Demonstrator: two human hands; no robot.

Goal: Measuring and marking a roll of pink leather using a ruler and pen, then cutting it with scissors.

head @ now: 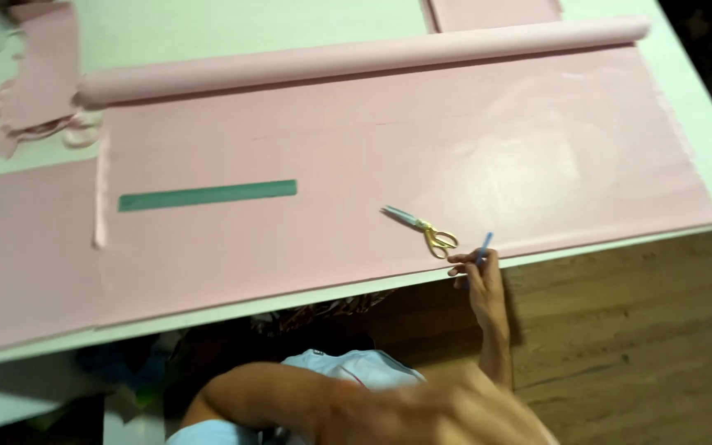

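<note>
My right hand (478, 276) rests at the near edge of the white table (706, 91), shut on a thin blue pen (484, 244) that points up over the pink fabric (537, 148). Just left of that hand, small scissors (422, 227) with yellow handles lie on the fabric. Farther left on the same sheet lies a long green ruler (208, 195). My left arm (257, 400) is bent across the bottom of the view. Its hand is a blur near my body, and I cannot tell what it holds.
The fabric's rolled end (356, 59) runs across the far side of the table. Pink scraps (39, 74) lie at the far left, and a separate pink piece (18, 247) lies at the left. Another pink piece (496, 12) sits at the top edge. Wooden floor (636, 346) shows at right.
</note>
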